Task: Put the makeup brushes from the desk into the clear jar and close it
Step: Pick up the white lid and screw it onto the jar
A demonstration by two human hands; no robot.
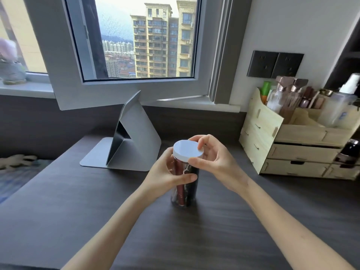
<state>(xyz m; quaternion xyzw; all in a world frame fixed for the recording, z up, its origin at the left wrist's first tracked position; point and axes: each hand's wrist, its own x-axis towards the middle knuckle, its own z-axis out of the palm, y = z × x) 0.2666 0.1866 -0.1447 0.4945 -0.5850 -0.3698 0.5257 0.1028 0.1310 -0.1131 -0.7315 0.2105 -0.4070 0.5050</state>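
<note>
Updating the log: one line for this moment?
left hand grips clear jar | right hand on white lid | brushes inside

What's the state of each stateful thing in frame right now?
clear jar: upright on desk, brushes inside
white lid: on jar mouth; tightness unclear
makeup brushes: inside jar, standing
left hand: grip closed around jar body
right hand: grip closed on lid rim
window: swung open inward
tablet stand: propped up
organizer drawers: top one slightly open
</note>
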